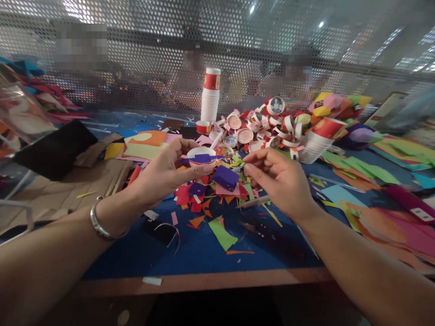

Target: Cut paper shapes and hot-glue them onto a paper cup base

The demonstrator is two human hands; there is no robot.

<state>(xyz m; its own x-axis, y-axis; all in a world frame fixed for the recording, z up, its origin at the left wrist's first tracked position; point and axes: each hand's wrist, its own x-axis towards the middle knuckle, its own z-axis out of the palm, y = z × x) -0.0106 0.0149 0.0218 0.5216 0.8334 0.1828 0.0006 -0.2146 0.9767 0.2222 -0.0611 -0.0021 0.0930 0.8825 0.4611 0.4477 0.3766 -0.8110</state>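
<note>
My left hand (173,167) is closed around a cut-down white paper cup (200,162), thumb in front and fingers behind. Purple paper strips (202,158) lie across the front of its rim. To the right, my right hand (282,179) has its thumb and fingertips brought together in a pinch; whatever might be between them is too small to make out. Between the hands sits a folded purple paper piece (225,178), on top of red, pink and green paper scraps (193,199). A pen-like stick (254,202) lies just under my right hand.
Behind the hands rises a heap of cut cup pieces (245,136), flanked by a tall cup stack (210,97) and a tilted cup stack (321,140). Cardboard (102,181) lies left, coloured paper sheets (384,217) right. A perforated metal screen (238,45) stands at the back.
</note>
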